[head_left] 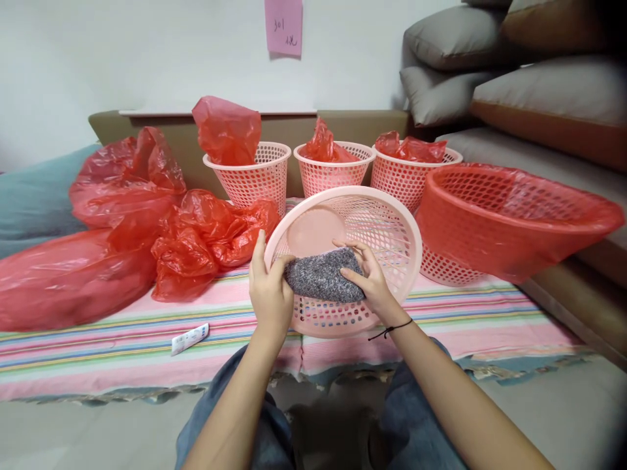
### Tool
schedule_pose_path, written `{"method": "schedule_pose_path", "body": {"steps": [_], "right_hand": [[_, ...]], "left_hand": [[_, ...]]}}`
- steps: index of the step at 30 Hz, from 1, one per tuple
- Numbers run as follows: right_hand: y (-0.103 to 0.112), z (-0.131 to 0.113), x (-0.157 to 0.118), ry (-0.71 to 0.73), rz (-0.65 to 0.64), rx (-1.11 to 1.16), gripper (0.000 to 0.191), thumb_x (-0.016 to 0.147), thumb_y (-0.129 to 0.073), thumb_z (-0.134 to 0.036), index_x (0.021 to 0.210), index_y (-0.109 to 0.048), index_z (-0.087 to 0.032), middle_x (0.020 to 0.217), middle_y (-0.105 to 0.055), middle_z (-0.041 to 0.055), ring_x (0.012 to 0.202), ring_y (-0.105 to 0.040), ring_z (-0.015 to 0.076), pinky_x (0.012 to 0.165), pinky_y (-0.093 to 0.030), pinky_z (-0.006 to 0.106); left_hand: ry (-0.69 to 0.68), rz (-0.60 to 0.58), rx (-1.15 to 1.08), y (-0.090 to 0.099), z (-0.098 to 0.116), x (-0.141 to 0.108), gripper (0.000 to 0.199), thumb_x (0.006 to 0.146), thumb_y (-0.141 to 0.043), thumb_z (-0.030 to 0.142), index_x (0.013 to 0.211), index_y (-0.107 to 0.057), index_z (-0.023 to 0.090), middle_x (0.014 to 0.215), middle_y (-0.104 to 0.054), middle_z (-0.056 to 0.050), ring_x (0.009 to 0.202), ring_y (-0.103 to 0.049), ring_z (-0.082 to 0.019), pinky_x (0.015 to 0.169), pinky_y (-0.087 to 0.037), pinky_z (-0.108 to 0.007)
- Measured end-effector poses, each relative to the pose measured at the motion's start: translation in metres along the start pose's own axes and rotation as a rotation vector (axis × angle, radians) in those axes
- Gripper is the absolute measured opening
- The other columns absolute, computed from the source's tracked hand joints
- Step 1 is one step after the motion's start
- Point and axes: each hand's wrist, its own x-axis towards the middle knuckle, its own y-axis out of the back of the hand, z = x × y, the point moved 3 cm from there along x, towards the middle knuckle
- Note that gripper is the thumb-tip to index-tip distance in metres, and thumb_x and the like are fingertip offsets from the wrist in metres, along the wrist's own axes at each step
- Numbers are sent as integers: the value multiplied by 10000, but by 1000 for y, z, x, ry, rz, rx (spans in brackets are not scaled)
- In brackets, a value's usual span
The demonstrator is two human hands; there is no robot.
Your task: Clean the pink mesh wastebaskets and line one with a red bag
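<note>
A dark grey speckled cloth point(323, 275) is stretched between my two hands, in front of the opening of a pink perforated basket point(414, 245). My left hand point(270, 290) grips the cloth's left end between thumb and fingers. The right end is held by my right hand point(369, 277), its thumb across the front. The basket lies tipped on its side, its open mouth facing me, and its left rim passes behind my left fingers.
Behind stand pink baskets point(245, 183) with red bags in them. A red-lined basket point(494, 228) is at the right. Crumpled red bags point(196, 241) lie left, and a white tube point(190, 339) rests on the striped cloth point(132, 352). Grey cushions point(553, 98) are stacked at right.
</note>
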Motion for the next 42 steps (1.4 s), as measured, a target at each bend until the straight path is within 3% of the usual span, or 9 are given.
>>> {"method": "schedule_pose_path", "body": {"steps": [3, 7, 15, 22, 29, 33, 36, 39, 42], "right_hand": [[-1, -4, -2, -43, -8, 117, 419, 799, -747, -336, 1150, -527, -269, 1367, -619, 62, 1300, -543, 248, 1122, -403, 432], [0, -6, 0, -63, 47, 183, 399, 802, -749, -367, 1108, -505, -289, 1353, -635, 46, 1267, -572, 254, 1090, -432, 425], [2, -6, 3, 107, 93, 36, 287, 840, -718, -299, 977, -468, -264, 1273, -643, 76, 1317, -524, 229, 1119, -349, 397], [4, -6, 5, 119, 193, -101, 198, 817, -697, -359, 849, -549, -232, 874, -588, 7, 908, -598, 194, 876, -449, 314], [1, -3, 4, 38, 191, -53, 225, 887, -594, -438, 869, -471, -250, 750, -486, -33, 698, -514, 153, 686, -438, 271], [10, -6, 8, 149, 311, -172, 197, 851, -650, -358, 914, -501, -244, 859, -545, -7, 847, -595, 168, 819, -493, 298], [21, -10, 7, 284, 408, -302, 427, 791, -716, -246, 1161, -502, -242, 1182, -589, 65, 1149, -600, 209, 1002, -483, 347], [19, -2, 6, 276, 154, -479, 683, 761, -666, -125, 1390, -425, -241, 1440, -508, 110, 1311, -531, 237, 1075, -468, 385], [8, 20, 2, 98, -289, -688, 641, 706, -646, -36, 1321, -573, -198, 1348, -623, 116, 1219, -610, 272, 1065, -474, 421]], "left_hand": [[5, -34, 100, 0, 4, 0, 251, 920, -473, 116, 986, -711, 162, 1607, -337, -155, 1475, -356, -307, 1173, -354, -503], [-3, -107, 114, 0, 7, 1, 218, 962, -528, 255, 1047, -705, 161, 1607, -320, -188, 1471, -362, -325, 1155, -375, -517], [48, -105, 155, -4, 5, 0, 60, 917, -611, 240, 923, -618, 181, 1530, -398, -220, 1399, -457, -335, 1045, -483, -467], [81, -107, 149, -5, 4, 0, 71, 944, -564, 215, 898, -610, 188, 1494, -431, -189, 1343, -513, -322, 1024, -488, -452], [87, -86, 145, -8, 2, 2, 129, 952, -539, 191, 862, -629, 173, 1460, -473, -186, 1328, -528, -321, 1023, -491, -440], [78, -68, 109, -8, -3, 2, 201, 975, -495, 209, 1040, -683, 178, 1473, -472, -169, 1377, -486, -293, 1074, -465, -431], [23, -38, 87, -9, -6, -1, 346, 952, -444, 104, 1208, -663, 181, 1461, -502, -157, 1383, -483, -258, 1115, -436, -408], [-25, -20, 74, -12, -6, -4, 489, 894, -395, 8, 1267, -653, 191, 1445, -534, -136, 1375, -495, -230, 1133, -422, -377], [-23, -12, 64, -15, -5, -5, 540, 866, -394, -10, 1283, -655, 213, 1445, -544, -115, 1372, -500, -218, 1143, -413, -365]]}}
